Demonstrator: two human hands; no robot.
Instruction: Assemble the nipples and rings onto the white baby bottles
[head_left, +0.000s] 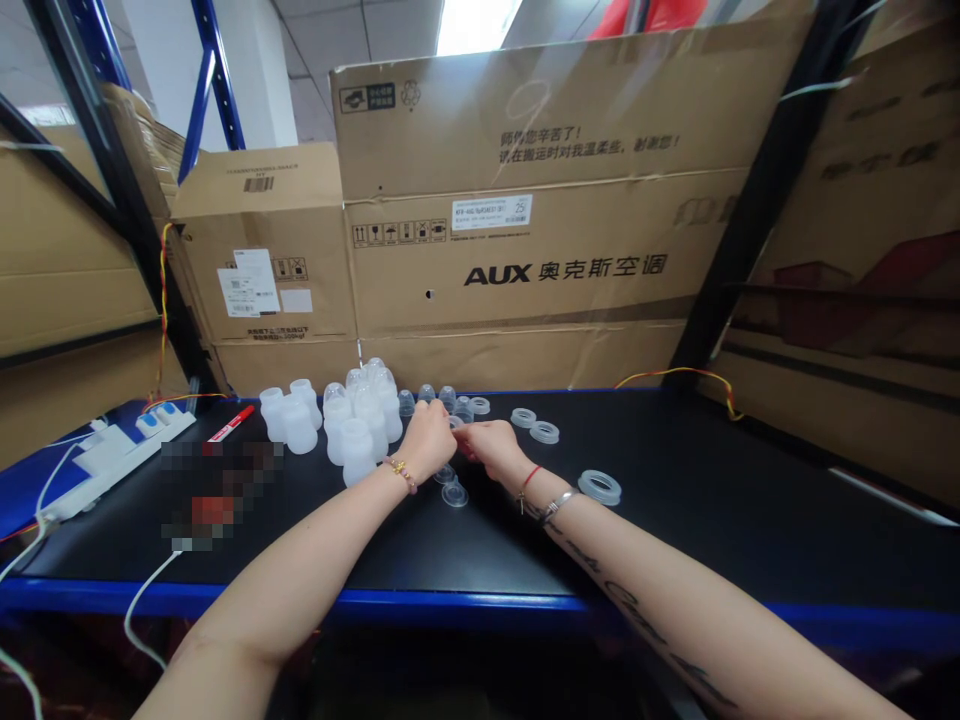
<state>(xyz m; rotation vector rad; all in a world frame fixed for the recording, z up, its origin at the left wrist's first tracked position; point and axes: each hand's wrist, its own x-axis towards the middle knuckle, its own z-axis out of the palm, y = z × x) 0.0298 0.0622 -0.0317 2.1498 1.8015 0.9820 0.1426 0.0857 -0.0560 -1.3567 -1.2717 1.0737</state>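
Note:
My left hand [429, 440] and my right hand [491, 447] meet over the middle of the black tabletop, fingers closed. A small translucent ring [454, 422] shows between their fingertips, mostly covered by the fingers. Just below the hands lie clear silicone bottle nipples [454, 493], flange down. Several more clear nipples [427, 394] stand behind my left hand. To the left are several frosted bottles [358, 452], some with clear domed caps on top. Right of my right hand lie loose translucent collar rings [544, 432], with a larger-looking one or stack [599, 487] closer to me.
A red marker [231, 424] and a blurred-out object [217, 495] with a white cable lie at left, beside a white power strip [124, 460]. Cardboard panels [525, 300] wall the back and sides. Dark shelf posts rise at both sides; a blue edge [465, 605] runs along the front.

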